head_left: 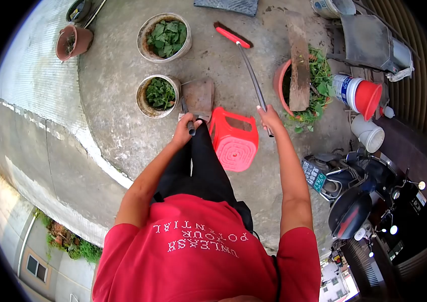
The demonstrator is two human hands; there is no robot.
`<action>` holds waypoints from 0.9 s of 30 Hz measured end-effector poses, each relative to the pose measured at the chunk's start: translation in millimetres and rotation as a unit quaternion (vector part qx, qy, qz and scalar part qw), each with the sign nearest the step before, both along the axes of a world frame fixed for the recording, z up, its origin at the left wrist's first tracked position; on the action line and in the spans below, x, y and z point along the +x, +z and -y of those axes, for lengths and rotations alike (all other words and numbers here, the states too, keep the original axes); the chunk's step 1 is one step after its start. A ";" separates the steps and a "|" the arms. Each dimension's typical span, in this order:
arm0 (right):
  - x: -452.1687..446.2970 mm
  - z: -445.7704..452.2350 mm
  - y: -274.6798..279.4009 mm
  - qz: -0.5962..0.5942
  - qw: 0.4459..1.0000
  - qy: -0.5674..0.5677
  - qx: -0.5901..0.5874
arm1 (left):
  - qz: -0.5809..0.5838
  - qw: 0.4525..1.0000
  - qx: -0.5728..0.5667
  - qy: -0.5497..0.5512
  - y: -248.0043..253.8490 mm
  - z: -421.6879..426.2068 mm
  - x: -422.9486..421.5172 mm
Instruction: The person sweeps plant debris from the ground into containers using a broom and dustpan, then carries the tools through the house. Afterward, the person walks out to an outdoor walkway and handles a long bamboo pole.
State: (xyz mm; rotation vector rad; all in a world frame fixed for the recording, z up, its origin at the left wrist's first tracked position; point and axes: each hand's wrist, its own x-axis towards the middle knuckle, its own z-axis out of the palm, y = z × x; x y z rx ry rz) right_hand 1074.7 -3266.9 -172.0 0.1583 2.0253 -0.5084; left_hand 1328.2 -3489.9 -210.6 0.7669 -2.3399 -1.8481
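My right hand [270,118] is closed around the grey pole of a broom [252,70]. The broom's red head with dark bristles rests on the concrete ahead of me. My left hand [185,130] grips the dark tube handle of what looks like a dustpan [198,95]. Its worn, brownish-grey pan lies flat on the ground by my feet. Between my hands stands a red plastic stool [234,148], just right of my legs. A white bucket planter [158,96] with leafy plants sits beside the dustpan, to its left.
Another bucket planter [164,38] stands farther ahead. To the right are an orange pot [280,83] with a wooden plank [299,70] across it, a white and red bucket [357,95], and a parked motorcycle [349,186]. A low ledge [52,166] borders the left side.
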 end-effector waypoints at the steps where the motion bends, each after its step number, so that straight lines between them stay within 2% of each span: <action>1: 0.9 -8.0 -11.2 -0.056 0.995 0.077 0.024 | -0.001 1.000 -0.001 0.011 0.7 1.6 -4.9; 3: 11.0 -35.1 -33.6 -0.162 0.957 0.230 0.075 | 0.001 0.999 0.002 0.035 3.2 2.1 -11.3; 6: 24.0 -49.9 10.4 -0.118 0.941 0.279 0.154 | -0.029 0.997 -0.025 0.068 -14.5 6.5 -18.1; 12: 30.6 -103.6 53.5 -0.096 0.926 0.310 0.191 | 0.008 0.993 0.022 0.115 -19.8 16.2 -32.0; 15: 36.0 -152.1 50.6 -0.061 0.966 0.217 0.125 | 0.016 0.992 0.016 0.126 -27.3 21.0 -37.7; 17: 53.6 -162.0 55.7 0.057 0.996 -0.027 0.058 | 0.028 0.991 0.004 0.130 -33.4 20.8 -35.3; 18: 60.1 -160.1 55.7 0.114 0.982 -0.149 0.022 | 0.042 0.991 0.010 0.124 -40.8 21.5 -32.6; 21: 83.7 -126.1 46.5 0.131 0.957 -0.257 0.018 | -0.009 0.989 -0.015 0.150 -49.0 27.4 -31.8; 23: 99.0 -126.0 1.0 0.127 0.966 -0.222 -0.034 | 0.021 0.988 0.000 0.152 -33.3 36.7 -36.5; 25: 117.8 -110.5 -22.4 0.135 0.981 -0.138 0.025 | 0.059 0.986 0.041 0.147 -29.8 46.5 -37.8; 27: 132.6 -97.6 -24.4 0.112 0.988 -0.066 0.080 | 0.064 0.987 0.020 0.149 -37.3 56.9 -38.8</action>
